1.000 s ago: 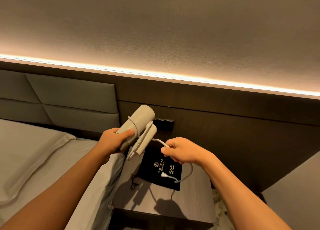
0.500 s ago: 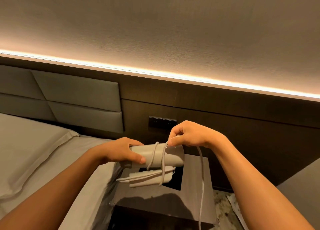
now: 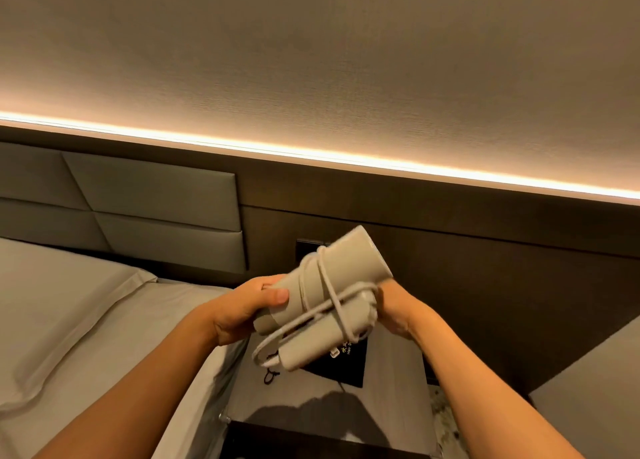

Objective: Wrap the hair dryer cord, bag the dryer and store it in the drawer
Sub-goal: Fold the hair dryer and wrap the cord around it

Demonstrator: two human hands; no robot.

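While your left hand (image 3: 242, 311) clamps the dryer (image 3: 325, 285) by the rear of its barrel, thumb laid flat along the side, the body is kept up off the nightstand (image 3: 391, 399) so the cord (image 3: 329, 292) can pass all the way round it. Your right hand (image 3: 398, 311) sits behind the folded handle; it is pressed against the dryer's far side, but its fingers are hidden, so you cannot tell from here whether it is pinching the cord or just bracing the body. The barrel tilts up and to the right, open nozzle end away from you, which leaves the handle tucked under it and gives one compact bundle to wind around.

The dryer is a smooth matte cylinder in a pale grey-beige, hard plastic by the look of it, with the handle a flatter rounded bar. The cord is thin, round and pale, lying in several turns across barrel and handle; a loose loop hangs below the handle's end, and a small pale piece that may be the plug shows just beside it. That slack suggests the wrap is nearly done but not yet secured, and a slick shell like this will likely let the turns slide.

The bag (image 3: 343, 365) lies flat on the nightstand right under the dryer: black soft cloth with gold lettering, its drawstring (image 3: 271, 376) trailing off the left corner. The nightstand top is pale wood grain. The drawer is not clearly in view.
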